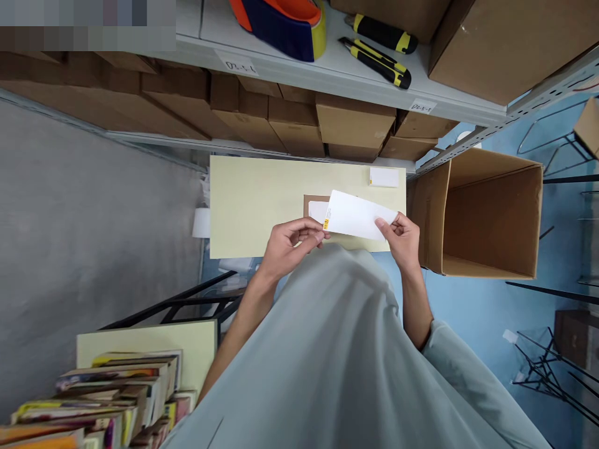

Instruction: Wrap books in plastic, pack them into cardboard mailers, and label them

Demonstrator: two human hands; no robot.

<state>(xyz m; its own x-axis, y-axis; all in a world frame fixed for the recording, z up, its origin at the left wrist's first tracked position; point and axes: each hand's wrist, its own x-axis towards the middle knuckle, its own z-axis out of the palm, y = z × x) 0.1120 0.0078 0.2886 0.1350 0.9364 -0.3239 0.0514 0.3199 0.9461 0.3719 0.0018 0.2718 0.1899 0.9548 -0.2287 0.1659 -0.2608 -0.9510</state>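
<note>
A white sheet (356, 215) with a small yellow mark at its left end is held above the right half of the bench (255, 206), towards the near edge. The right hand (403, 240) is closed on the sheet's right end, thumb on top and fingers behind. The left hand (292, 246) is half curled, its fingertips at the sheet's lower left corner; whether they pinch it or merely touch it, I cannot tell. Having a hand at each end probably steadies the thin sheet and leaves its face uncovered.

Below the sheet, a brown piece (306, 202) bearing white paper (319, 210) lies on the bench, mostly hidden by the sheet and left hand. Small white labels (384, 178) lie in the far right corner, likely put there to be within reach and out of the way.

The shirt (337, 349) hides part of the near edge. Beyond the far edge, a row of cardboard boxes (355, 118) sits under a shelf (322, 72) that limits room there; it carries a tape dispenser (285, 31) and two cutters (377, 62). A large carton (431, 212) stands just beside the right edge, restricting that side. Books (116, 399) are piled at lower left, apart from the bench.
</note>
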